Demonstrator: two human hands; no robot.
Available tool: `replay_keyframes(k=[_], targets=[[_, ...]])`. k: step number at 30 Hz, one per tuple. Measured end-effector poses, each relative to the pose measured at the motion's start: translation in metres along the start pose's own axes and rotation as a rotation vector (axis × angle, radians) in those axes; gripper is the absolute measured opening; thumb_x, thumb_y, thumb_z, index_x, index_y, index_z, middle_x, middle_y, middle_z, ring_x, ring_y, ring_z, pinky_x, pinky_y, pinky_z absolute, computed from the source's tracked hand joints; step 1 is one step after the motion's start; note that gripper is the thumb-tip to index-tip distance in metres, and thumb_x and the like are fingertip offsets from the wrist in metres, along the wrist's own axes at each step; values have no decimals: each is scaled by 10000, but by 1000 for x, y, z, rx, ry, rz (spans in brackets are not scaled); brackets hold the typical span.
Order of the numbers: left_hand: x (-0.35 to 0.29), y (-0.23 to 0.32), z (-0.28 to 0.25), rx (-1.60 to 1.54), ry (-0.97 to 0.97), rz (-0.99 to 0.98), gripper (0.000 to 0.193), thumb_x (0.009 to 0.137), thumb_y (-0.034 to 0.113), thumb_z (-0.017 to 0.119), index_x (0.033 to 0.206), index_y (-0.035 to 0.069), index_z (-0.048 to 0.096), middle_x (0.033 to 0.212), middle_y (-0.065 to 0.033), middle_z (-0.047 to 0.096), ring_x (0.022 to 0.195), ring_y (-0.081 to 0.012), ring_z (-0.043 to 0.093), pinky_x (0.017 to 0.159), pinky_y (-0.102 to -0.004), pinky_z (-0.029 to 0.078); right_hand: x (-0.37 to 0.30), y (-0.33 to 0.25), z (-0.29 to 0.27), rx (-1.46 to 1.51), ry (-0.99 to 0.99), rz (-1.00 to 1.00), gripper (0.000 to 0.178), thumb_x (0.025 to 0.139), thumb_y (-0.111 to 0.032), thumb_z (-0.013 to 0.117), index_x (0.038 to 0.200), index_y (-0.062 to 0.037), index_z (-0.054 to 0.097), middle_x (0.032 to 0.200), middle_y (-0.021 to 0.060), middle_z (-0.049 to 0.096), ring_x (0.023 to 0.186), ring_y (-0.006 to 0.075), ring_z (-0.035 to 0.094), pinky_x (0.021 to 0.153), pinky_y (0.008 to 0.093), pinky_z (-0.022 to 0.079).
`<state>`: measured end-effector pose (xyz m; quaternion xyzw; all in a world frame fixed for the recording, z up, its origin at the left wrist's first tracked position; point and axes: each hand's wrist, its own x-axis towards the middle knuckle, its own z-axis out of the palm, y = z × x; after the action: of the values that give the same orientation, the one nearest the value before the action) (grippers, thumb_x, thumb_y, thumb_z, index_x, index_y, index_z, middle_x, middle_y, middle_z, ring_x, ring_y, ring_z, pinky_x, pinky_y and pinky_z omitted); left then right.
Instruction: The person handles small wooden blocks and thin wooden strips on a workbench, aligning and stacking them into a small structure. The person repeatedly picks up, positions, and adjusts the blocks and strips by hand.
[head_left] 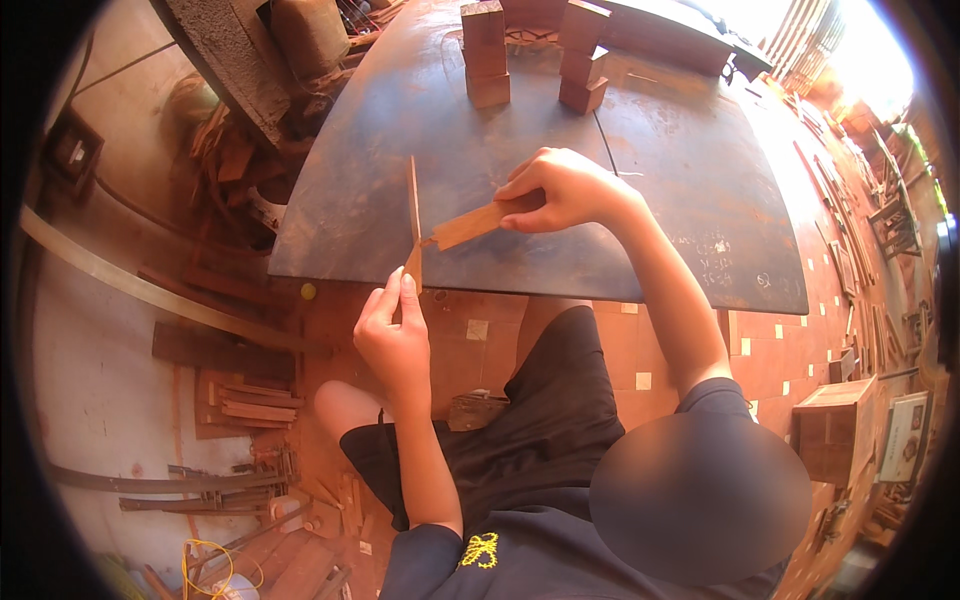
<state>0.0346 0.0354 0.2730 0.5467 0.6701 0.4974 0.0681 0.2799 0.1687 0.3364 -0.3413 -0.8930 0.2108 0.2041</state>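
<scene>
Over the near edge of the dark table, my left hand [392,322] pinches the lower end of a thin wooden slat [414,205] between thumb and fingers. The slat stands roughly upright in the picture, seen nearly edge-on. To its right, my right hand [560,192] grips a short flat wooden piece [468,227] with a notched left end. That notched end points at the slat and is very close to it; whether the two touch, I cannot tell. My right fingers hide the other end of the short piece.
The dark tabletop [340,220] spreads ahead of me. Stacked wooden blocks stand at its far side, one stack [487,60] left and another [583,65] right. Wood scraps [255,405] lie on the floor at left. A wooden box [835,430] sits at right.
</scene>
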Motion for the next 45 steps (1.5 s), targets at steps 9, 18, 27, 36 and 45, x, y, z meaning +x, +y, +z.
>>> replay_keyframes(k=[9, 18, 27, 36, 45], targets=[[3, -5, -1, -163, -74, -153, 262, 954, 177, 689, 1113, -26, 732, 942, -146, 754, 849, -166, 689, 789, -298, 528, 0, 0, 0, -22, 8, -48, 340, 773, -244, 765, 1005, 5, 753, 910, 181, 731, 798, 335, 697, 739, 370, 551], [4, -16, 3, -296, -91, -194, 279, 957, 162, 689, 1147, -41, 717, 1014, -134, 756, 923, -142, 679, 837, -281, 526, 1, 1, 1, 18, 6, -47, 350, 790, -247, 762, 1019, 18, 744, 875, 189, 724, 752, 325, 689, 709, 363, 542], [2, -26, 10, -355, -90, -287, 274, 961, 165, 686, 1156, -24, 722, 993, -116, 753, 904, -127, 667, 833, -267, 517, 1, 2, 1, 143, -89, 11, 336, 846, -258, 745, 1031, 23, 738, 746, 176, 686, 621, 301, 613, 615, 352, 499], [1, -14, 8, -300, -69, -203, 286, 976, 175, 660, 1156, -43, 710, 1047, -137, 752, 955, -146, 674, 868, -278, 510, 2, -2, 10, 68, -109, -59, 339, 790, -250, 769, 1022, -3, 754, 884, 161, 731, 776, 320, 691, 698, 363, 542], [1, -13, 9, -322, -48, -200, 249, 973, 153, 645, 1129, -26, 721, 955, -143, 750, 886, -188, 693, 810, -301, 521, 4, -10, 3, -33, -48, -66, 313, 787, -257, 781, 1019, -47, 768, 869, 143, 727, 763, 318, 688, 694, 371, 548]])
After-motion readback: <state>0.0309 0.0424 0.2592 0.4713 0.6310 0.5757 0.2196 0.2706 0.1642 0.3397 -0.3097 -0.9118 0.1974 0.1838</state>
